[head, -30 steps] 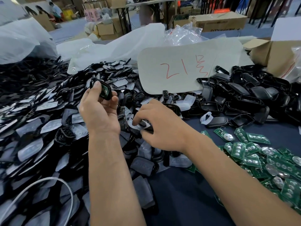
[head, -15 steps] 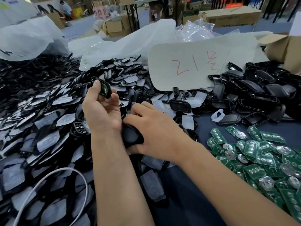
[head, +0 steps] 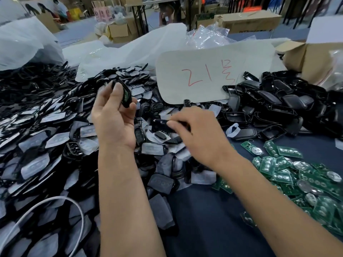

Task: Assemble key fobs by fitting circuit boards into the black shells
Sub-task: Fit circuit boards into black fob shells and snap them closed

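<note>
Holding shell [head: 124,93] in left grip [head: 113,117]; right grip [head: 196,132] pinching black piece [head: 163,122]; card [head: 204,75] reads "21".

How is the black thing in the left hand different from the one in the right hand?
The left hand holds its shell raised and upright, green board showing inside. The right hand pinches its black piece low over the pile, lying flat, no green visible. Both are black plastic.

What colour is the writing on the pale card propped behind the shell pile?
Red, hand-drawn strokes on the card, seen in the head view.
</note>
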Demonstrator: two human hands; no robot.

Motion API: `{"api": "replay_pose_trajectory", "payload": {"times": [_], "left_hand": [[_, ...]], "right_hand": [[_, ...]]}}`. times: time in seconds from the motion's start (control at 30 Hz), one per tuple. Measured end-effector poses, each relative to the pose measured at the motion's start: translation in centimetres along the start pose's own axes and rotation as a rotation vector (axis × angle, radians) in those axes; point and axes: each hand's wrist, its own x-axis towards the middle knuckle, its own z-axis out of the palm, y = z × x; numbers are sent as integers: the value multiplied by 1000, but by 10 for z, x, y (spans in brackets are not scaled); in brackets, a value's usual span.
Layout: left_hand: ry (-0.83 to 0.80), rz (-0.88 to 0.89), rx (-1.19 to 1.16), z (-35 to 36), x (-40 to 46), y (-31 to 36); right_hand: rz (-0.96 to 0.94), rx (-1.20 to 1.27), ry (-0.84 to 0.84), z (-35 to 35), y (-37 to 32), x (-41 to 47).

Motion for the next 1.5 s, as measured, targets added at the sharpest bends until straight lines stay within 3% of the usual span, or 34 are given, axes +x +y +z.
{"api": "replay_pose_trajectory", "payload": {"times": [0.17, 0.27, 0.4, 0.6, 0.77, 0.97, 1.27, 1.5], "left_hand": [[-374, -61, 382, 54, -26, -51], [-543, -172, 639, 80, -53, -95], [-684, -118, 952, 93, -80, -137], [-721, 105, 1114, 95, -93, -152], [-651, 157, 985, 91, -91, -148], [-602, -50, 630, 95, -91, -144], [-625, -247, 503, 97, -90, -138], [-696, -284, 465, 100, -92, -133]], "right_hand": [[458, 469, 361, -60, 57, -18], [642, 568, 477, -92, 88, -34], [749, 726, 442, -108, 109, -48], [707, 853, 442, -113, 113, -54], [686, 809, 453, -113, 118, -57], [617, 820, 339, -110, 117, -57], [541, 1037, 396, -108, 113, -59], [461, 1164, 400, -107, 113, -57]]}}
